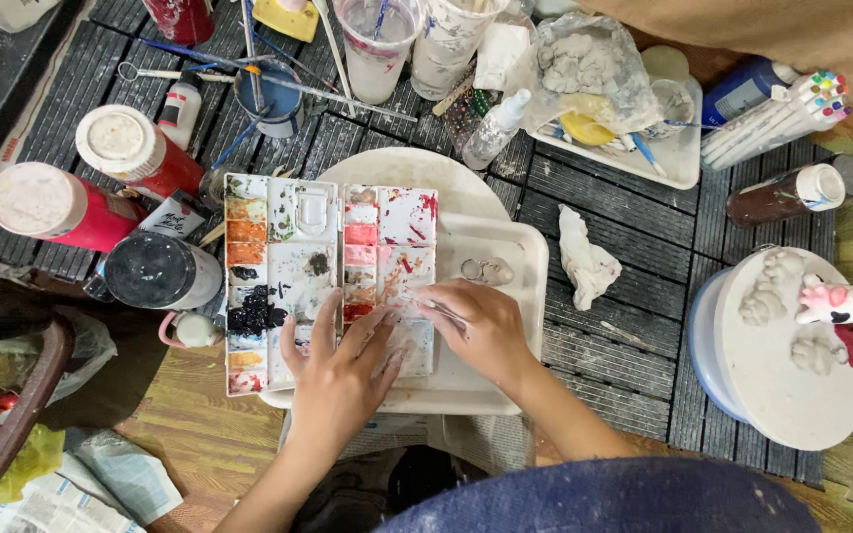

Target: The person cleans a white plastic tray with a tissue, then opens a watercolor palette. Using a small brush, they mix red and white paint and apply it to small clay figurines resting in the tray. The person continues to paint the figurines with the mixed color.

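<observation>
A white folding paint palette (298,266) stained with red, orange, black and yellow paint lies open on a white tray (525,266). My left hand (343,370) rests flat on the palette's lower right part, fingers spread. My right hand (476,321) is beside it, fingers pinched on a thin tool (443,314) that I take for a brush, its tip at the palette's lower right wells. A small pale clay piece (487,270) sits on the tray just above my right hand.
Red paint bottles (101,183) and a black-lidded jar (155,268) stand left. Water cups (377,44), brushes and a bag of grey clay (584,64) sit behind. A crumpled tissue (586,259), marker set (777,114) and a round stand (792,385) with clay figures are right.
</observation>
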